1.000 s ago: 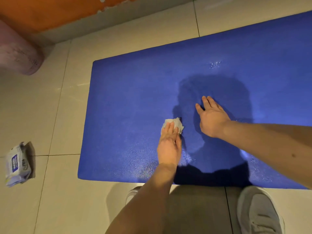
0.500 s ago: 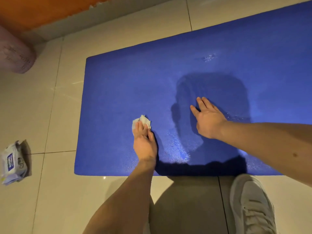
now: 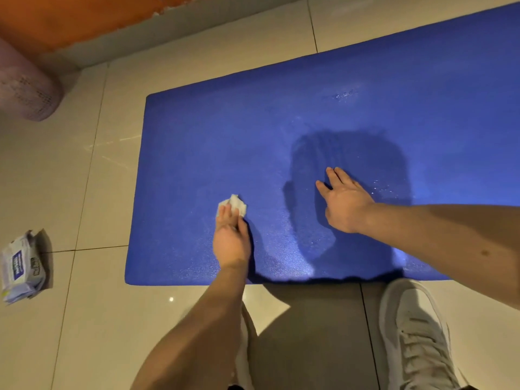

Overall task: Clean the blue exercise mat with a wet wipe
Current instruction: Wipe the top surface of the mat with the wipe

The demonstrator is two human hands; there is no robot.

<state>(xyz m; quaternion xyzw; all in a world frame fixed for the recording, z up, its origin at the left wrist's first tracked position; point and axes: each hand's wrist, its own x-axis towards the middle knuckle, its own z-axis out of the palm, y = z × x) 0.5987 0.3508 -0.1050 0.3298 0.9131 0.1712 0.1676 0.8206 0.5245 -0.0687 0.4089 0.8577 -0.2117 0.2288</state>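
The blue exercise mat lies flat on the tiled floor and fills the middle and right of the view. A crumpled white wet wipe sits on its near left part. My left hand presses the wipe down with straight fingers, which cover the wipe's near half. My right hand rests flat on the mat to the right, fingers spread, holding nothing. Wet sheen shows on the mat between and below the hands.
A pack of wet wipes lies on the floor tiles at the left. A pinkish rolled cylinder sits at the upper left by the orange wall. My white shoe stands on the tiles just before the mat's near edge.
My left hand slid the wipe leftward across the mat over the last second, then held near the same spot. My right hand stayed planted.
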